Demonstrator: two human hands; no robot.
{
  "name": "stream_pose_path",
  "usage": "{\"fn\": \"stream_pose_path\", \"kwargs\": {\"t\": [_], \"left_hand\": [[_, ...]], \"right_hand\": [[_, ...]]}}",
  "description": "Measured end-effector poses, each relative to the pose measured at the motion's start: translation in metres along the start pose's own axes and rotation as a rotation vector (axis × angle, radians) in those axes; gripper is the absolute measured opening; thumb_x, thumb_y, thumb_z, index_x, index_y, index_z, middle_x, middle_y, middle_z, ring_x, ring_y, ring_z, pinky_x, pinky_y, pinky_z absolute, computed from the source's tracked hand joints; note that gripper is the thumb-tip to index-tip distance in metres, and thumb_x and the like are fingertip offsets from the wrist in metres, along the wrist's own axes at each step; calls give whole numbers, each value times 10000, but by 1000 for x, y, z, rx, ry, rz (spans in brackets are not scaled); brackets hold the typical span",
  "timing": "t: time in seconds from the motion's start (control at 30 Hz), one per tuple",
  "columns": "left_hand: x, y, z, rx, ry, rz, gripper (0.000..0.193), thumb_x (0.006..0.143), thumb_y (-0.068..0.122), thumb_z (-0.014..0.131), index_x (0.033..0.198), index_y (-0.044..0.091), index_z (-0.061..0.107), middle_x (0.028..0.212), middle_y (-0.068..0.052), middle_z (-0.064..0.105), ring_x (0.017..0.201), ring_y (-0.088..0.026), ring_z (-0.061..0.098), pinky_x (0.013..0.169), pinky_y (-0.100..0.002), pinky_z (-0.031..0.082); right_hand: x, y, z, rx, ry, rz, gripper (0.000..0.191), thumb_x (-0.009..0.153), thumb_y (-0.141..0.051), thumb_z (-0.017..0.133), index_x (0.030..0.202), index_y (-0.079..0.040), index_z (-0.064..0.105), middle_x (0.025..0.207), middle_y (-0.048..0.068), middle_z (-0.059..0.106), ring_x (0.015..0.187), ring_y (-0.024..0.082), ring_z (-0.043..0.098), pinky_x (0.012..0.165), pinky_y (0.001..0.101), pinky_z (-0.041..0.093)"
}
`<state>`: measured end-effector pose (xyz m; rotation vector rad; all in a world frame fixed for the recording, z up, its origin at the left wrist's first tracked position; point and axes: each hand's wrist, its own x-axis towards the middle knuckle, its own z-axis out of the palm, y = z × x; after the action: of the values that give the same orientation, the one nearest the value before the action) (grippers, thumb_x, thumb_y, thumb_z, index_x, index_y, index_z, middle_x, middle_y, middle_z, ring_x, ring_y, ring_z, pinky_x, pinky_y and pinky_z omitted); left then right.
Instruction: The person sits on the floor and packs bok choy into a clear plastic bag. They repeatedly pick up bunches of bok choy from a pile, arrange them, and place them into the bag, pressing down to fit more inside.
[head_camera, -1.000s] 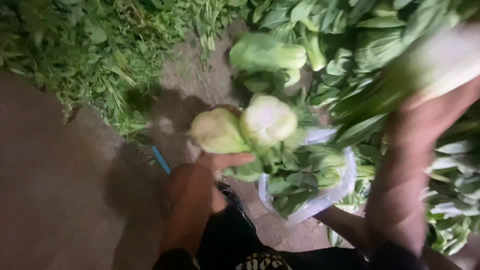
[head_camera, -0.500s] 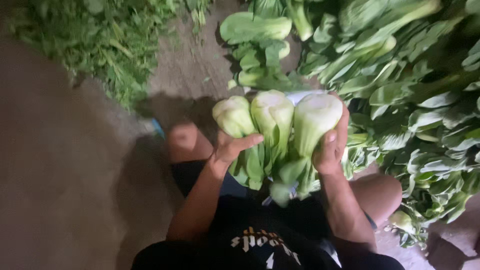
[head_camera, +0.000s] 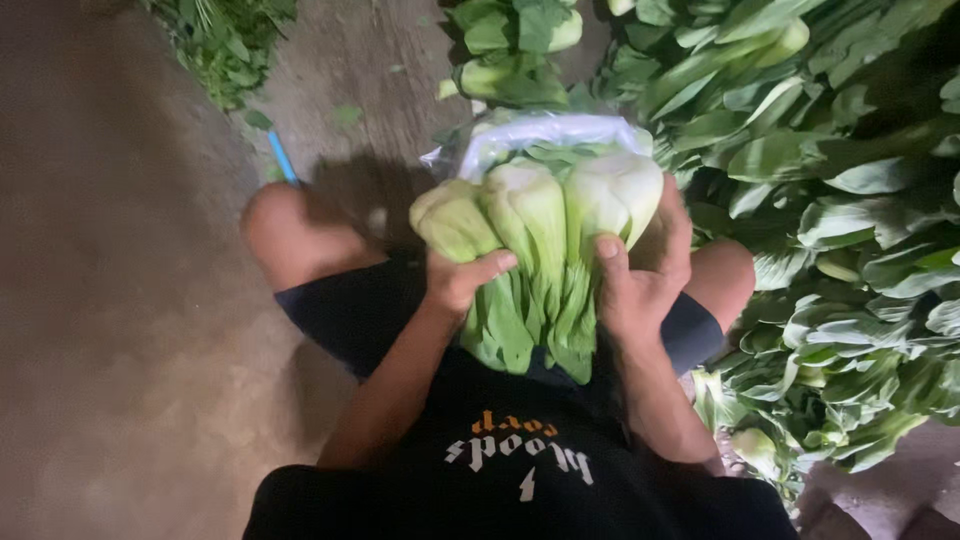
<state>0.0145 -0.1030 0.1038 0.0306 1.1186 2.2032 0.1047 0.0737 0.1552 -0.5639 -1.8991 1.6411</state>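
Both hands, left hand (head_camera: 455, 280) and right hand (head_camera: 640, 270), clasp three cabbages (head_camera: 535, 230) over a plastic bag (head_camera: 545, 130); fingers closed round the stalks. They look light, crisp, easily bruised; best held at the firm pale bases.

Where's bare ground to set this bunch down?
Bare ground lies on the person's left, bordered by the knee and the far herb pile. The right side is crowded with piled greens; ahead, the plastic bag blocks.

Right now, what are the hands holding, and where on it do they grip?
Both hands clasp a bunch of three bok choy. The left hand and right hand press its sides just below the pale bulbous bases; the leaves hang down toward the lap.
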Motion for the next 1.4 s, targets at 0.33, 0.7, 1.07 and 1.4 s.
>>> {"fn": "stream_pose_path", "kwargs": {"t": [0.33,0.7,1.07,1.4], "left_hand": [[-18,-78,78,-22,276,-73,739,774,61,834,1401,35,443,1295,-126,594,1211,-258,615,1042,-424,548],[62,-48,-63,1436,290,-379,912,919,529,783,1569,42,368,1103,-235,703,1080,-345,676,1157,-562,331],[108,-48,-116,1019,160,-246,300,1058,291,539,1231,99,691,980,-152,769,867,-280,761,800,-399,564],[179,-57,-110,1122,164,42,253,947,241,664,1058,16,700,964,-194,750,862,-328,738,766,-466,559]], "right_hand": [[-55,28,-61,-228,-380,65,1479,624,-145,931,1574,-39,-197,1600,235,245,1459,307,335,1187,432,296],[-42,117,-148,108,-280,424,941,835,-170,739,1622,67,281,1442,152,529,1241,263,524,1112,368,450],[86,128,15,-884,-1172,-29,1582,604,-226,1102,1578,-83,-137,1623,377,210,1469,468,334,1138,529,308],[113,103,35,-957,-1265,25,1464,608,-335,958,1617,-104,-77,1463,338,517,1008,445,704,1012,508,561]]}}
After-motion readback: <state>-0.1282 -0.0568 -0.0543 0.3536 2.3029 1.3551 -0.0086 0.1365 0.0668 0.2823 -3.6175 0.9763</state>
